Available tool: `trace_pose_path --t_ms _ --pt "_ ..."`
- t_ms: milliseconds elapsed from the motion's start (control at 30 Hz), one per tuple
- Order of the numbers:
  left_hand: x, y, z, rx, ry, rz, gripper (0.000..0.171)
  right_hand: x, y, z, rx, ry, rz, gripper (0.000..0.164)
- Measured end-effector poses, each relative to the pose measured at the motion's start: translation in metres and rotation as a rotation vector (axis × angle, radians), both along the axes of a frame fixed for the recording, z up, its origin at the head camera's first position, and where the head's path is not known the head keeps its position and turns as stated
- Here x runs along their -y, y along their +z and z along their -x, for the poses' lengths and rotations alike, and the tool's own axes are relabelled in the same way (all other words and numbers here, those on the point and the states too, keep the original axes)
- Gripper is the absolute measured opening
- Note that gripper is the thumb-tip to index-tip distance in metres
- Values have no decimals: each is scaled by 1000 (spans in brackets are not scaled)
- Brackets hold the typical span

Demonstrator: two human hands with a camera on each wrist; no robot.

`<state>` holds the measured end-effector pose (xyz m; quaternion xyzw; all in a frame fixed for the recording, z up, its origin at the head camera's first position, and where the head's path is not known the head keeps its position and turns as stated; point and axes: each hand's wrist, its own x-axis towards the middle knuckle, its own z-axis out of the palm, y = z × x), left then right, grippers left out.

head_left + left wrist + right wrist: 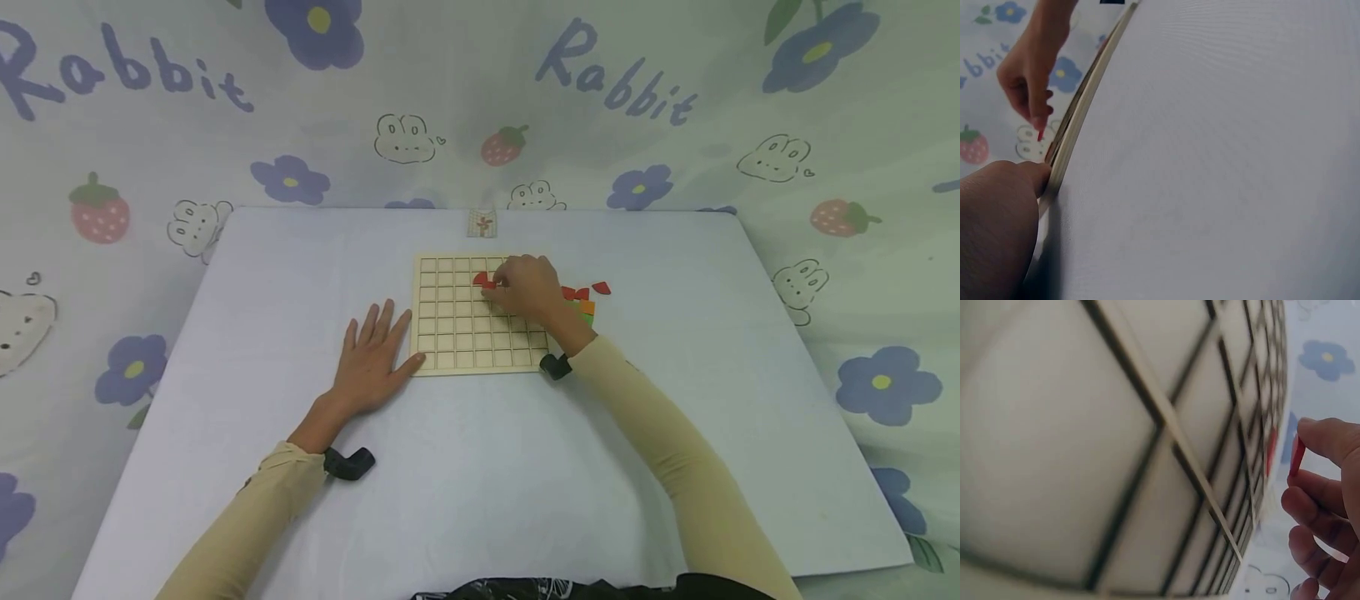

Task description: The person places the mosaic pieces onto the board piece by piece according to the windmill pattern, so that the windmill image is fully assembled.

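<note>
A pale wooden grid board (453,340) with square cells lies on the white table. Over its upper right part, my right hand (528,287) pinches a small red piece (1297,454) between thumb and forefinger, just off the grid. Another red piece (479,278) sits in a cell near the top; in the right wrist view a red piece (1271,450) shows on the board. My left hand (371,367) lies flat with fingers spread, its thumb touching the board's lower left corner. The left wrist view shows that thumb (1035,178) on the board's edge.
Right of the board lie several red pieces (582,293), one farther-off red piece (602,288), and orange (587,307) and green pieces (588,320), partly hidden by my right arm. A small picture card (482,223) lies behind the board. A patterned cloth (450,75) hangs behind the table.
</note>
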<state>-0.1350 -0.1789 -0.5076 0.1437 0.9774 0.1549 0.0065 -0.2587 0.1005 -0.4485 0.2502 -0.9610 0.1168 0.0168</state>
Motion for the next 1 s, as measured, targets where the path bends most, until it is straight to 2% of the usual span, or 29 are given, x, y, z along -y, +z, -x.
trace_pose_path --t_ms 167,500,1000 --pt "-1 -3 -1 -12 1 1 80 7 -9 -3 -46 24 -33 32" --pt "-2 -3 -4 -9 2 -2 80 11 -14 -12 -50 1 -2 33" --pt "-2 -2 -5 -22 -5 -19 80 12 -20 -11 -70 -5 -39 35"
